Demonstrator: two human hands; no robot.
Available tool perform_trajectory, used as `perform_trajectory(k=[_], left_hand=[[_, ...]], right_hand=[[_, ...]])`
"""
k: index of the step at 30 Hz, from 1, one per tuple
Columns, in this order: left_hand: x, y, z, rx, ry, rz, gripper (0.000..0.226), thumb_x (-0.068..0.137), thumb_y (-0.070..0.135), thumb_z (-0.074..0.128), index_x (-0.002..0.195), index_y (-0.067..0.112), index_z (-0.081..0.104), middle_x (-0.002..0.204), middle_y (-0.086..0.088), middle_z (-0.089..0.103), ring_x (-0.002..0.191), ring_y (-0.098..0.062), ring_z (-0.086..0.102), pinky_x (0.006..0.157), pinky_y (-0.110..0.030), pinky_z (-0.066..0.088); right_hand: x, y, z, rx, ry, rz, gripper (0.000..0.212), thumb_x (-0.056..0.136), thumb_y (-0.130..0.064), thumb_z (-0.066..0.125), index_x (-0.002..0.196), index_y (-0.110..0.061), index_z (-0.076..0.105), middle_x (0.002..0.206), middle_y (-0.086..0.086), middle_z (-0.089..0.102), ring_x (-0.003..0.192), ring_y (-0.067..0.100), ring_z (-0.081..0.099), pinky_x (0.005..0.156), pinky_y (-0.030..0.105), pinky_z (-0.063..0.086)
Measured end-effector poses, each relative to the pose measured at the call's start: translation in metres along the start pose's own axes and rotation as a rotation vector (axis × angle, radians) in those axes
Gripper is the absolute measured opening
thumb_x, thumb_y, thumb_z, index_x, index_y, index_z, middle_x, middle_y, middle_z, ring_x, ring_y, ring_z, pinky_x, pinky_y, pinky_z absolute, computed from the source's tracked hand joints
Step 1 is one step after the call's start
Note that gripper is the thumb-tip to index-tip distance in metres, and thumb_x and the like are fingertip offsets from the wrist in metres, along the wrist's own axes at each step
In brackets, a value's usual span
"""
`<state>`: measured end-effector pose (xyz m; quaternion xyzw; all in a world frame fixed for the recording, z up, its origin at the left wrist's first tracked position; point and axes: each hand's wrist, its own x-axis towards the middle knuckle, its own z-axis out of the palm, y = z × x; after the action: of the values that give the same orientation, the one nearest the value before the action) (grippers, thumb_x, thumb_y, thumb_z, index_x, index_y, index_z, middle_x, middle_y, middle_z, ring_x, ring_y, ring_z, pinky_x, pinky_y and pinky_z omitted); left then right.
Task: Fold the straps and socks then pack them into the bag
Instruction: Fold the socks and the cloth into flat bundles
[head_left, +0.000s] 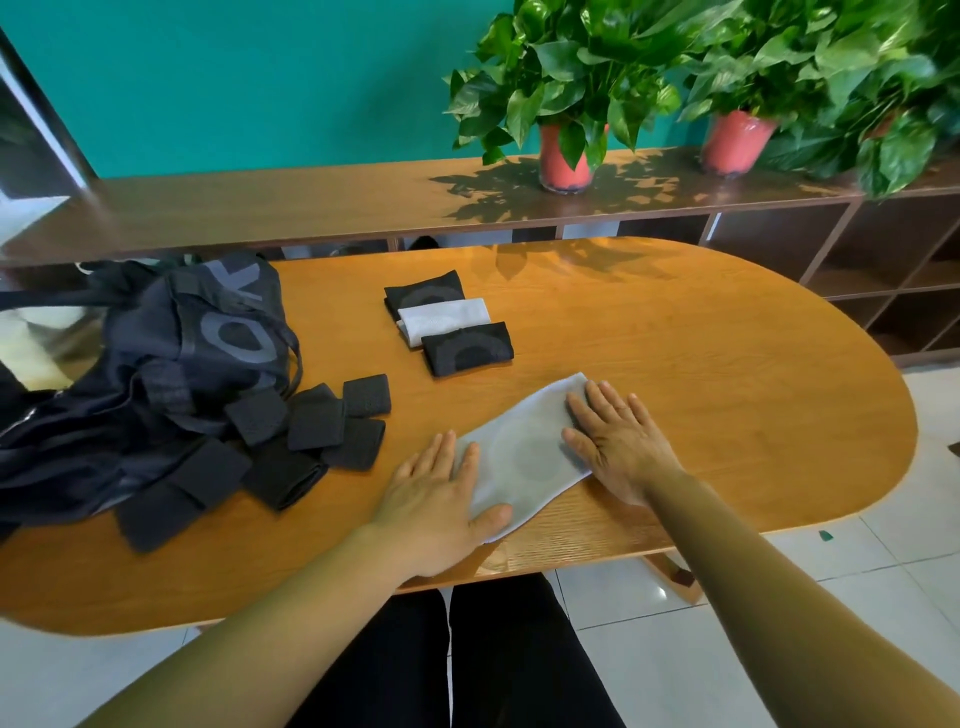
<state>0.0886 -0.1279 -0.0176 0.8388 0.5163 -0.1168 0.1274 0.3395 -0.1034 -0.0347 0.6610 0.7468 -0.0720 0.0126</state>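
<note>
Reference: I set the clock face on the table (727, 364), with 6 o'clock at the person's edge.
Left hand (441, 488): palm down at 6 o'clock. The fingers are straight and slightly spread, lying flat on the near-left end of the grey sock (524, 452), and the thumb rests on its near edge. It pinches nothing.
Right hand (618, 447): palm down at 5 o'clock. The fingers are straight and a little apart, pressing the sock's far-right end. It grips nothing.
Grey sock: lies flat and unfolded between the two hands, slanting from 6 toward 4 o'clock, close to the table's near edge.
Black straps (311, 441): a loose heap of short folded pieces at 8 to 9 o'clock. Some overlap, and the leftmost ones touch the bag (171, 374).
Bag: dark and slumped at 9 to 10 o'clock, hanging partly over the table edge. I cannot tell whether its mouth is open.
Folded stack: at 12 o'clock are three folded pieces in a row, overlapping: a black one (467, 353), a white one (447, 317) and a far black one (423, 293).
Shelf (311, 202): beyond the table. Potted plants (566, 62) stand on it at 1 to 2 o'clock.
Done: I judge the straps folded and three socks folded.
In hand: I judge the grey sock is being smoothed for its fold.
Left to do: fold this sock, then pack everything. As far as I can see, nothing has gone into the bag.
</note>
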Motion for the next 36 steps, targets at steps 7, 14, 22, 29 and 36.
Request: perform_trajectory(k=[7, 14, 22, 29, 36], left_hand=[[-0.018, -0.026, -0.008, 0.069, 0.080, 0.308, 0.099, 0.080, 0.079, 0.041, 0.154, 0.026, 0.003, 0.162, 0.004, -0.007, 0.146, -0.004, -0.011, 0.117, -0.029, -0.012], [-0.032, -0.022, -0.005, 0.100, 0.092, 0.331, 0.101, 0.074, 0.070, 0.060, 0.153, 0.030, 0.012, 0.158, 0.008, 0.006, 0.144, -0.017, 0.007, 0.114, -0.027, 0.002], [-0.027, -0.011, 0.006, -0.073, 0.313, 0.524, 0.038, 0.078, 0.044, 0.066, 0.111, 0.026, 0.065, 0.095, 0.010, 0.052, 0.088, -0.011, 0.048, 0.077, -0.023, 0.032], [-0.003, 0.014, -0.003, -0.384, 0.290, 0.225, 0.028, 0.087, 0.033, 0.052, 0.063, 0.022, 0.043, 0.059, 0.004, 0.045, 0.056, -0.019, 0.047, 0.051, -0.029, 0.030], [0.013, 0.019, 0.009, -0.570, 0.410, 0.020, 0.042, 0.088, 0.043, 0.059, 0.059, 0.019, 0.041, 0.051, 0.005, 0.036, 0.047, -0.011, 0.032, 0.049, -0.030, 0.022]], right_hand=[[-0.032, -0.051, 0.009, -0.056, 0.439, -0.051, 0.038, 0.082, -0.037, 0.044, 0.107, -0.016, 0.065, 0.116, 0.008, 0.064, 0.108, 0.033, 0.056, 0.078, 0.039, 0.046], [-0.034, -0.060, 0.013, 0.077, 0.183, 0.141, 0.056, 0.086, -0.047, 0.017, 0.129, -0.023, 0.045, 0.146, 0.004, 0.034, 0.131, 0.027, 0.030, 0.097, 0.038, 0.033], [-0.018, -0.050, -0.002, 0.493, 0.116, -0.067, 0.042, 0.092, -0.008, 0.047, 0.132, -0.016, 0.054, 0.145, 0.008, 0.041, 0.139, 0.023, 0.028, 0.112, 0.031, 0.021], [-0.054, -0.056, -0.015, 1.178, 0.180, 0.052, 0.023, 0.084, -0.023, 0.057, 0.101, -0.020, 0.071, 0.102, 0.000, 0.071, 0.100, 0.011, 0.064, 0.091, 0.027, 0.051], [-0.078, -0.043, 0.013, 1.038, 0.265, 0.098, 0.031, 0.079, -0.048, 0.064, 0.098, -0.024, 0.067, 0.083, -0.004, 0.068, 0.080, 0.015, 0.063, 0.070, 0.038, 0.053]])
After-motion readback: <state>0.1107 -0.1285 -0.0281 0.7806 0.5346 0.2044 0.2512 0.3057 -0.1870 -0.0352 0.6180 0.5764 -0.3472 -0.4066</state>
